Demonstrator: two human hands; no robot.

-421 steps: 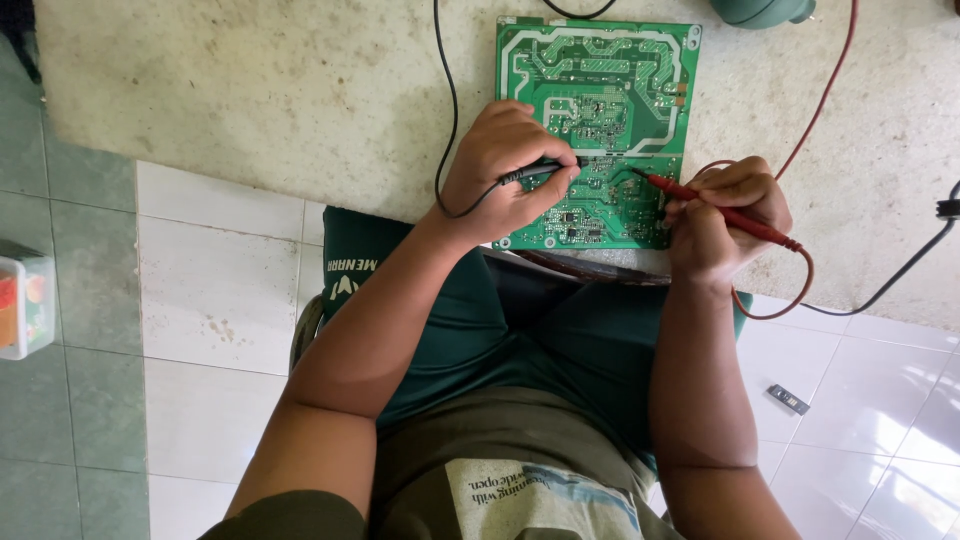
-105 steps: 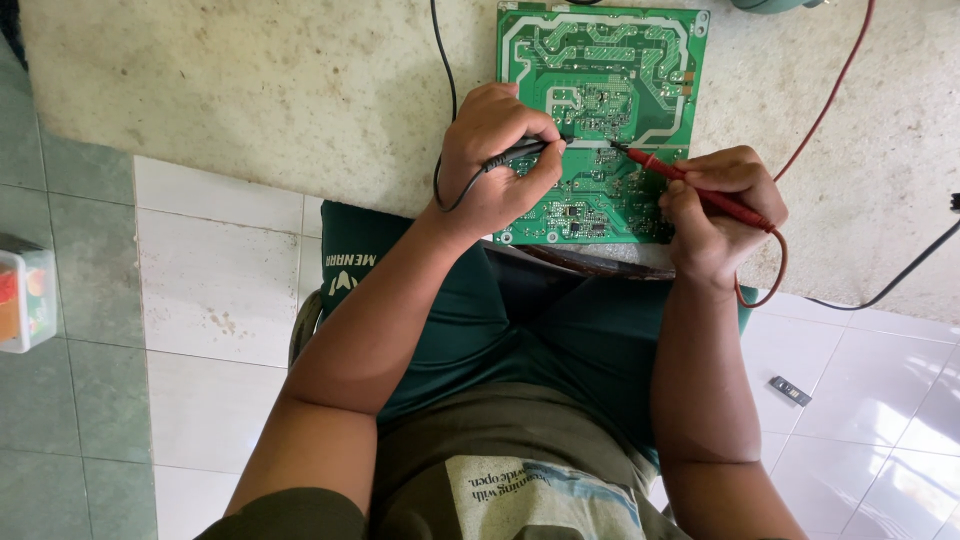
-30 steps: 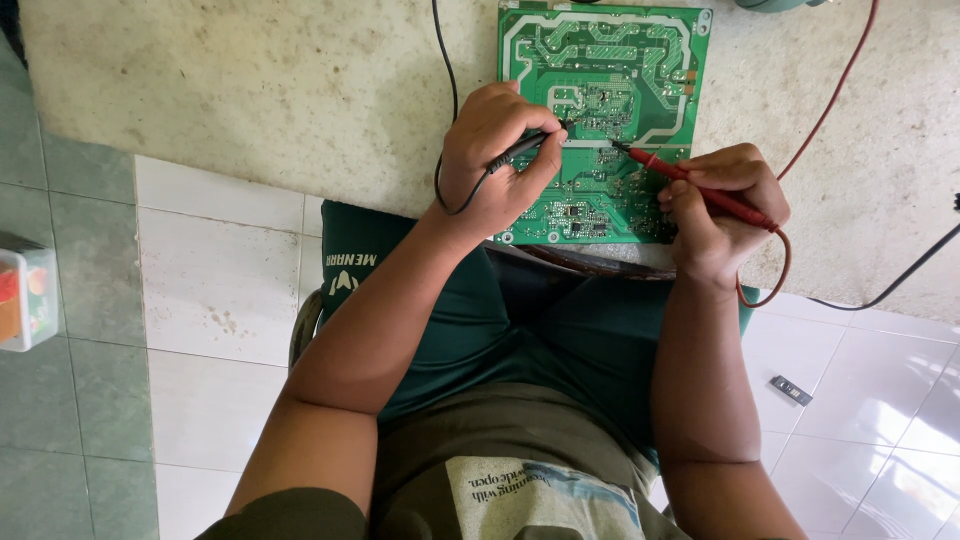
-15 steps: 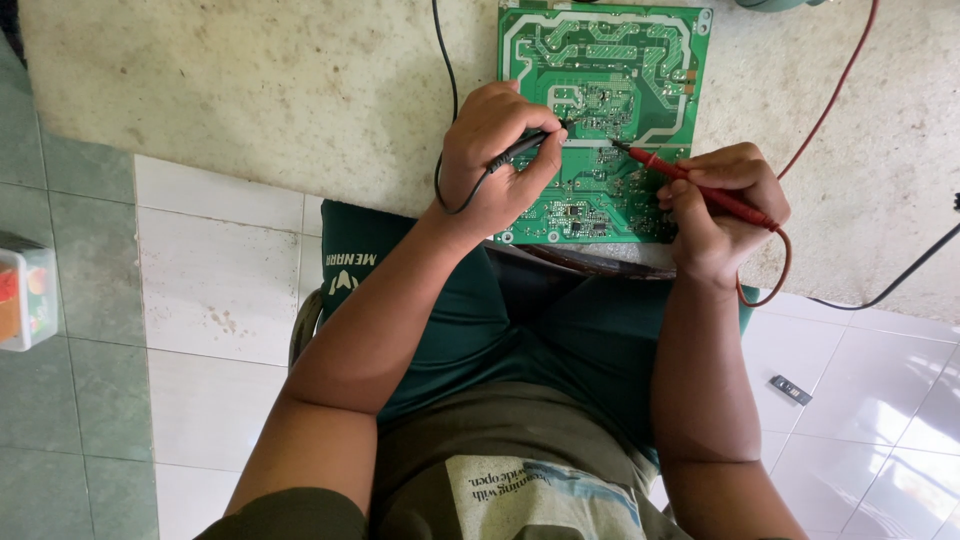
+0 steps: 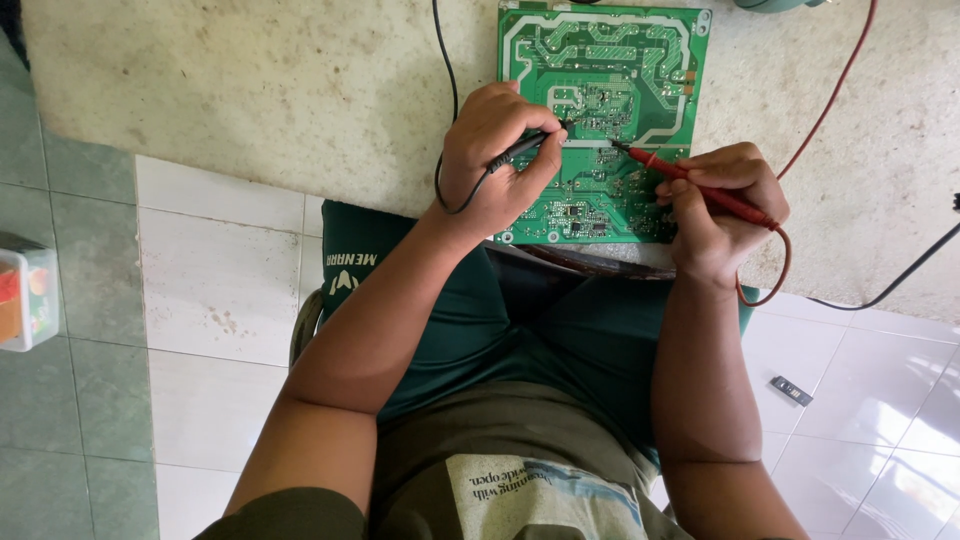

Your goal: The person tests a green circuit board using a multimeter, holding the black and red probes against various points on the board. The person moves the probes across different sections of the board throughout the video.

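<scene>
Left hand (image 5: 492,160) curled round a black test probe (image 5: 520,150), pinched between thumb and fingers, tip down on the green circuit board (image 5: 600,60) near its middle. Right hand (image 5: 722,205) closed pen-fashion on a red test probe (image 5: 700,190), tip touching the board just right of the black tip, the two points near but apart. Board lying flat, solder side up, on the speckled tabletop (image 5: 250,90), its near edge level with the tabletop's edge above the lap. Black lead (image 5: 445,60) running up and away from the left hand; red lead (image 5: 835,90) looping below the right wrist, then climbing to the top right. Another black cable (image 5: 900,280) crossing the right corner; a small dark part (image 5: 791,390) lying on the white floor tiles (image 5: 210,290); a clear box with coloured contents (image 5: 25,300) at the far left. Likely risks: a slipping tip bridging neighbouring solder joints, given the dense pads and close points; a snagged red loop tugging the probe off its spot; the board nudged over the edge by wrist pressure. Against fourteen seconds ago: both tips higher up the board, then nearer its lower edge. Against half a second ago: no visible change.
</scene>
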